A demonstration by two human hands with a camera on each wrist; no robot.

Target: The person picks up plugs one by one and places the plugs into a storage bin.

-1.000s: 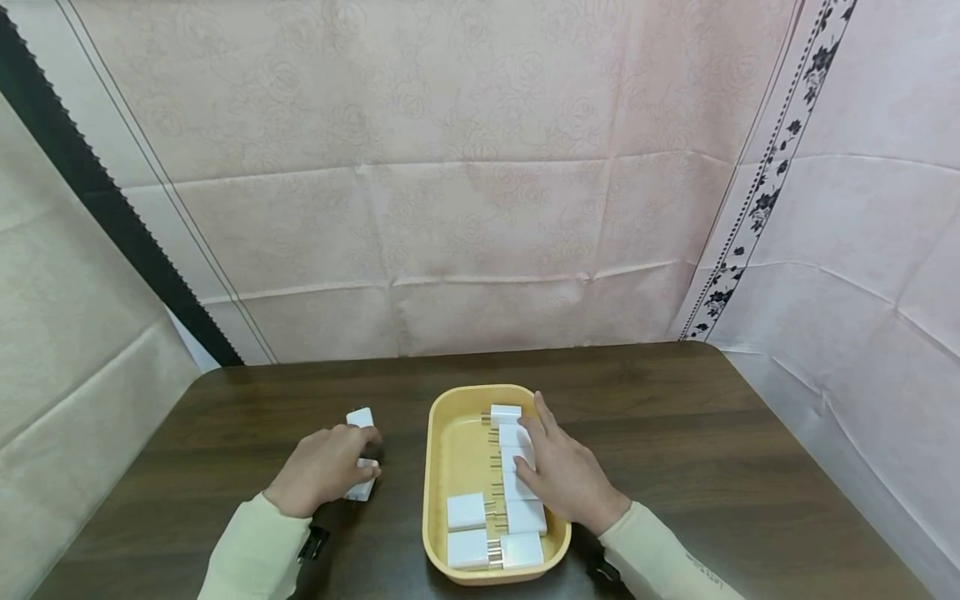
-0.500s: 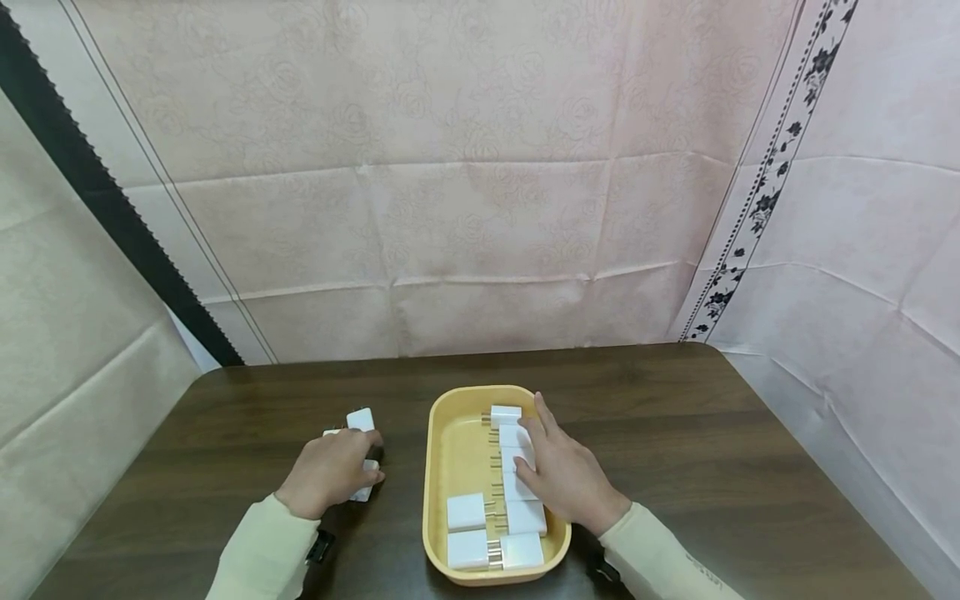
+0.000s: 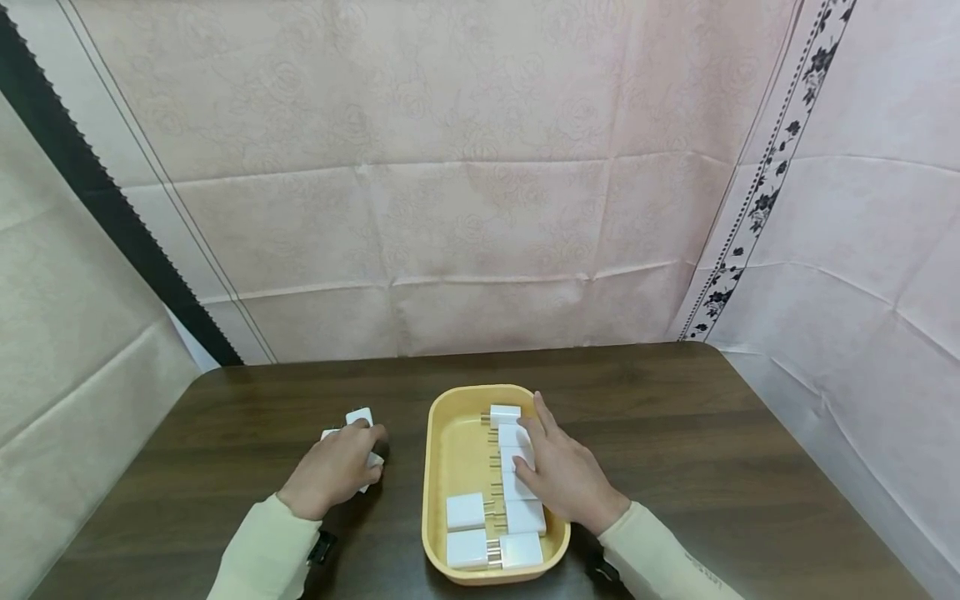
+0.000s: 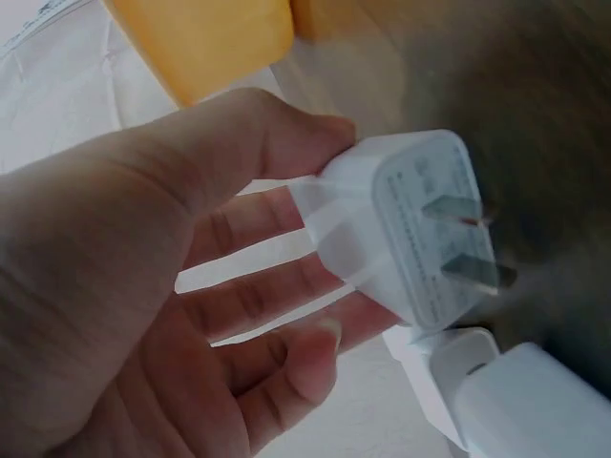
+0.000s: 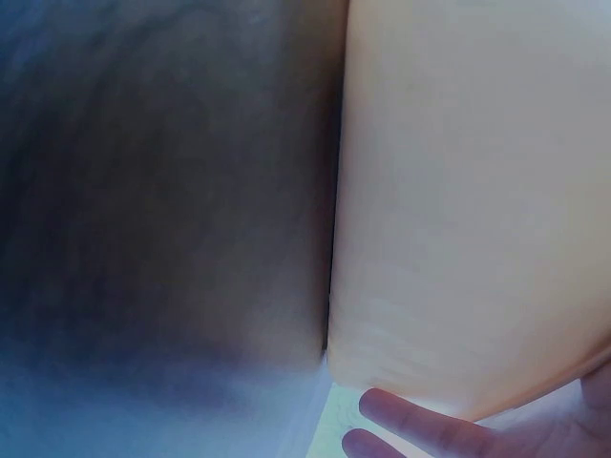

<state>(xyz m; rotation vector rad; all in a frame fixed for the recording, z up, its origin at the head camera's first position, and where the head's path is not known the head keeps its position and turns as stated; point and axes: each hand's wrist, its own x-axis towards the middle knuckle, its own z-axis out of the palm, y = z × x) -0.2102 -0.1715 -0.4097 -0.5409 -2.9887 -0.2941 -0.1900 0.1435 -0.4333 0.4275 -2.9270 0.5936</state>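
Note:
My left hand [image 3: 337, 467] pinches a white two-pin charger plug [image 4: 410, 229] between thumb and fingers, its metal prongs facing away from the palm in the left wrist view. Other white chargers [image 4: 535, 401] lie just beyond it, partly covered by the hand in the head view. My right hand [image 3: 570, 479] lies over the right rim of a yellow tray [image 3: 457, 450], fingers extended above the chargers along that side. Several white chargers [image 3: 522, 517] stand in a column at the tray's right, prongs pointing left. Two more chargers [image 3: 466, 550] sit at its near left.
All of this is on a dark wooden table [image 3: 652, 417] with rounded far corners. A pale patterned cloth [image 3: 487, 217] hangs behind it, and more cloth hangs at both sides. The tray's outer wall [image 5: 458, 191] fills much of the right wrist view.
My left hand has shifted slightly right, and the near charger now lifts and tilts in its grip. Another charger has come into sight behind the knuckles. The right hand and tray stay put.

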